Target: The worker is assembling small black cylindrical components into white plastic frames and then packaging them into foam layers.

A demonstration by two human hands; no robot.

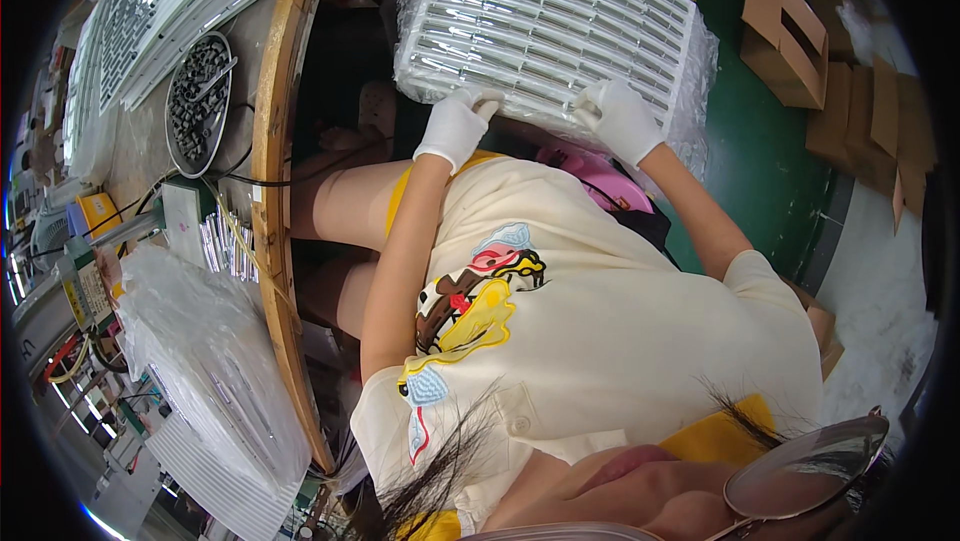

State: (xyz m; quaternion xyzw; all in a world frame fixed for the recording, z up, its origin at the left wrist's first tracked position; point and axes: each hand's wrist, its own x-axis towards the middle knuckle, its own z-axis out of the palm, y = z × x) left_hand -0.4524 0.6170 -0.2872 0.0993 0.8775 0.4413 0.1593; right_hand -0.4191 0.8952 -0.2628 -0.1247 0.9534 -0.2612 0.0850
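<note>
Gripping the near edge of a white ribbed tray (pixel 545 26) wrapped in clear plastic, the gloved left hand (pixel 455 127) and gloved right hand (pixel 620 119) are both closing around it, holding it above the green floor (pixel 770 156) beside the workbench (pixel 272 141).

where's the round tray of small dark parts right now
In the head view it sits upper left, on the workbench near its curved wooden edge: the round tray, just below the stacked white plastic trays.
</note>
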